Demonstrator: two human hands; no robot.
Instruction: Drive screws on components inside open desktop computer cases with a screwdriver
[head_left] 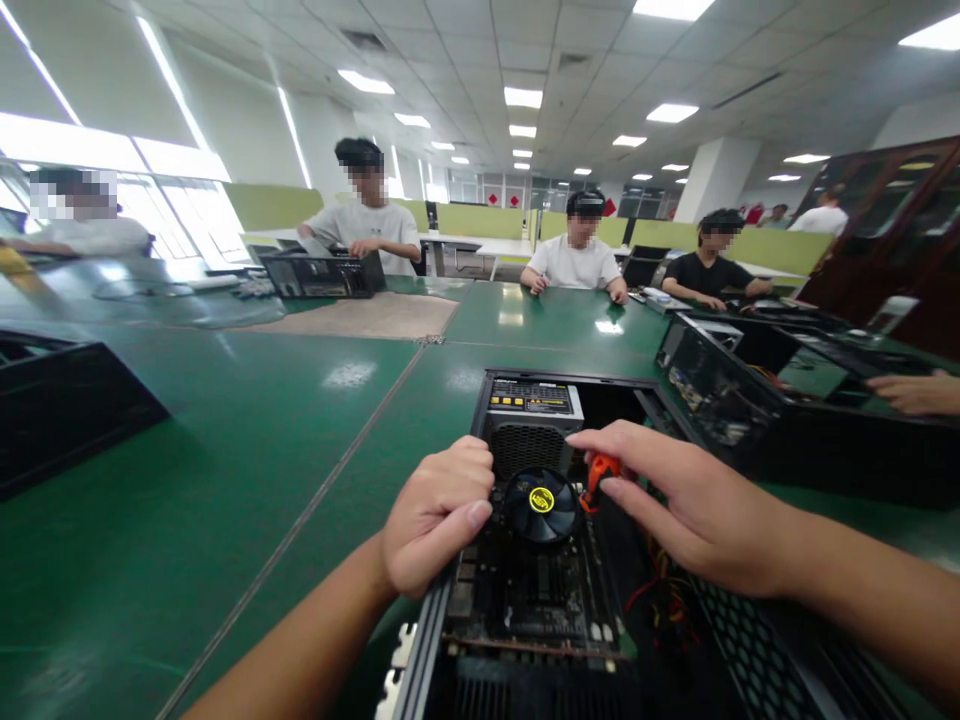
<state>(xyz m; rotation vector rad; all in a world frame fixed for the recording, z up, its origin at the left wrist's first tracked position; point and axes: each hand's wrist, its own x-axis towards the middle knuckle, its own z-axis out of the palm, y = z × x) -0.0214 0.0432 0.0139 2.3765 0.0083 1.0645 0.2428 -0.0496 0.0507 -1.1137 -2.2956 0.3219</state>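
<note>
An open black computer case [431, 640] lies on its side in front of me, its inside facing up. My left hand [442, 510] is closed over the case's left edge, thumb on top. Between the thumb and fingers of my right hand [686, 500] is a screwdriver [600, 478] with an orange and black handle. It stands tilted at the right side of the round black cooling fan [541, 507], which has a yellow centre label. Its tip is hidden. Beyond the fan sits the power supply [536, 400]; below it lies the motherboard [544, 580].
Red and yellow cables [667, 600] hang inside the case on the right. Another open case [750, 400] stands close on the right, with another person's hand [919, 392] at it. A black panel [67, 410] lies left on the green table [300, 440]. Several people sit across.
</note>
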